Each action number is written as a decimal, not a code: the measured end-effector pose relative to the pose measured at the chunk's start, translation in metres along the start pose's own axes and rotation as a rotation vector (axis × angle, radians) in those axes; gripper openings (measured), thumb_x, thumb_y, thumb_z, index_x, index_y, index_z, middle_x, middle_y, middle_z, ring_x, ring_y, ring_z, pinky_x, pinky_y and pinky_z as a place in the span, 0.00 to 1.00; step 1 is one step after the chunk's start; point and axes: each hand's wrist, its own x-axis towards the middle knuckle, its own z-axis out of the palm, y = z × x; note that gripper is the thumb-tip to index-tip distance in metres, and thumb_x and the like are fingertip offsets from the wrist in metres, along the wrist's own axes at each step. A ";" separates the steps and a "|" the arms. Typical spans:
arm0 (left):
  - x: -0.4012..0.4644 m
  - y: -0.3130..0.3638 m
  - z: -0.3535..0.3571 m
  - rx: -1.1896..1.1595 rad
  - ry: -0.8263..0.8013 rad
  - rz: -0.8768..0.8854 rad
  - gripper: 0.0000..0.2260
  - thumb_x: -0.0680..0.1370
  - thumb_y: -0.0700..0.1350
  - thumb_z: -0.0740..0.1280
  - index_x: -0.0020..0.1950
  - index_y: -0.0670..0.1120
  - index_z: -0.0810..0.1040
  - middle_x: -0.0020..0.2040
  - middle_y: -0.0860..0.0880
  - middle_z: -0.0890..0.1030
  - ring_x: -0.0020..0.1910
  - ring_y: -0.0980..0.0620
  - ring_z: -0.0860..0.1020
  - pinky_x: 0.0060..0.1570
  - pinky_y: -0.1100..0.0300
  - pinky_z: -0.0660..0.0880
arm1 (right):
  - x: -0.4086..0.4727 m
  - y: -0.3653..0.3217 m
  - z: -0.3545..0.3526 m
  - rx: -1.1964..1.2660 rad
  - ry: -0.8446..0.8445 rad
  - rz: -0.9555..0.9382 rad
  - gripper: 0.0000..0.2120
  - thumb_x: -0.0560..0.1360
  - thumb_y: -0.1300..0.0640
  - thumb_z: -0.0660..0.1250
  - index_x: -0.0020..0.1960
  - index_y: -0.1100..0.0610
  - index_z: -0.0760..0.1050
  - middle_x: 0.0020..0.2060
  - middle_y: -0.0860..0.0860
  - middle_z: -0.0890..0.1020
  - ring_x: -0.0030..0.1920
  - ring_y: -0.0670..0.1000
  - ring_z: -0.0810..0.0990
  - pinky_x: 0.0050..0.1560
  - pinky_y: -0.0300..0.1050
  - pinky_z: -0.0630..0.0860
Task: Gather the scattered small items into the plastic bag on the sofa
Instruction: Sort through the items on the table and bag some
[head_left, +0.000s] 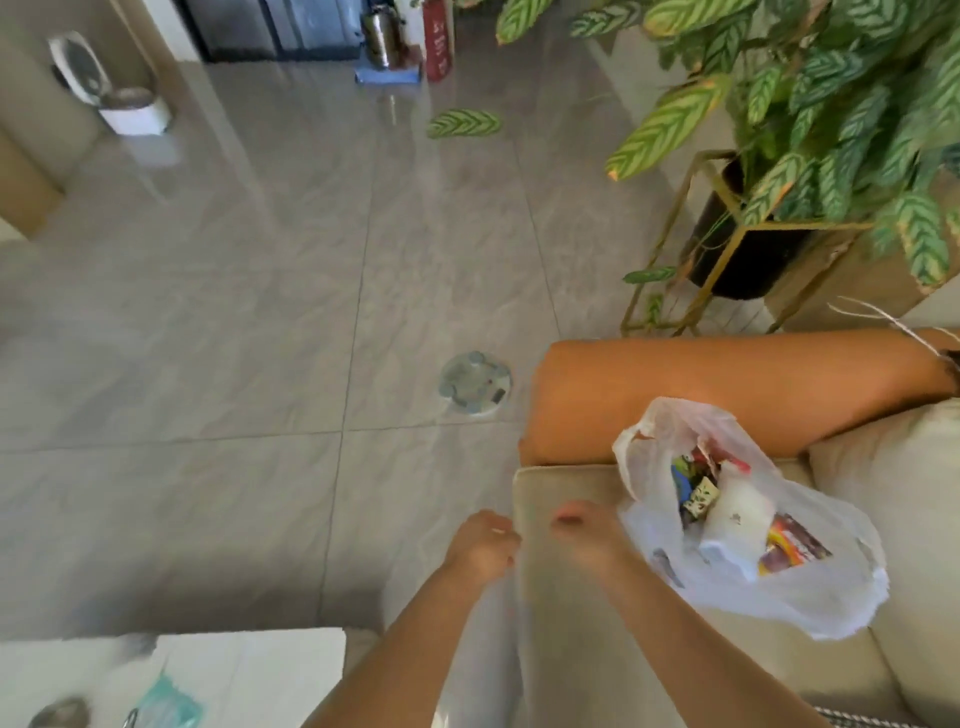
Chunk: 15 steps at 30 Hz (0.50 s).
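The beige sofa (566, 519) fills the 4 o'clock part of the view, and the white plastic bag (748, 519) lies on its seat at about 3 o'clock, mouth open and already full of small packets, beside the person's bare thigh. Both hands hover over the seat edge at 6 o'clock, just left of the bag: the left hand (480, 545) has its grip curled and the right hand (587, 535) has fingers bent downward, but blur hides whether either holds anything. To do this step well, I judge the right hand should lift the near rim of the bag, so that an item drops inside and not on the floor.
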 end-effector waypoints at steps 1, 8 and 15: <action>-0.004 -0.015 -0.020 -0.011 0.034 -0.010 0.06 0.76 0.36 0.64 0.45 0.47 0.72 0.38 0.48 0.75 0.31 0.53 0.73 0.24 0.67 0.69 | -0.005 -0.009 0.022 -0.037 -0.020 -0.019 0.12 0.76 0.63 0.63 0.59 0.61 0.76 0.56 0.56 0.79 0.59 0.55 0.76 0.50 0.37 0.68; -0.034 -0.138 -0.150 -0.043 0.214 -0.129 0.07 0.77 0.39 0.63 0.40 0.45 0.76 0.38 0.43 0.78 0.34 0.47 0.77 0.35 0.59 0.74 | -0.034 -0.054 0.177 -0.334 -0.237 -0.213 0.10 0.76 0.62 0.65 0.55 0.65 0.79 0.56 0.61 0.81 0.59 0.59 0.78 0.60 0.47 0.71; -0.065 -0.261 -0.241 -0.126 0.368 -0.237 0.06 0.79 0.42 0.61 0.48 0.48 0.77 0.46 0.47 0.79 0.44 0.50 0.77 0.51 0.56 0.78 | -0.073 -0.078 0.315 -0.615 -0.445 -0.364 0.13 0.78 0.57 0.59 0.55 0.59 0.79 0.54 0.55 0.82 0.57 0.54 0.78 0.54 0.42 0.71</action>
